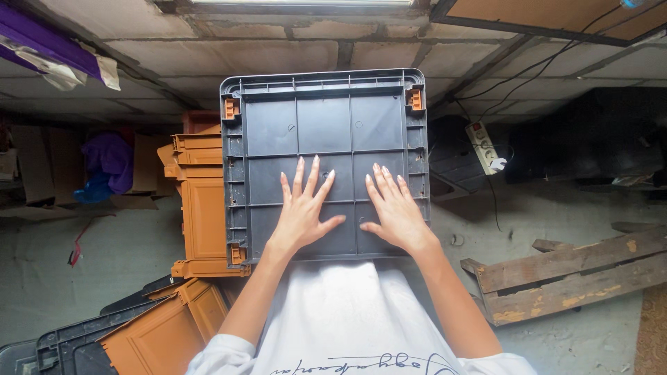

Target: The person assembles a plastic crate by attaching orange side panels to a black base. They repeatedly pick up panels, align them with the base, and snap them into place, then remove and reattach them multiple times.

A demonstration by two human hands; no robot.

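You are looking down at a rough concrete floor [570, 208] in a cluttered workroom with a block wall [229, 48] at the top of the view. A weathered wooden pallet [563, 274] lies to your right, with a white power strip [484, 146] beyond it. Orange panels [201, 208] are stacked to your left, and more orange and grey pieces sit at the lower left. Directly in front of you rests a square grey panel [323, 118], ribbed side up, with small orange clips at its corners. Both of your arms reach straight forward from white sleeves. Your left hand [302, 212] and right hand [396, 212] lie flat on the near half of the panel (palms down, side by side), fingers spread and extended, pressing on it, gripping nothing.
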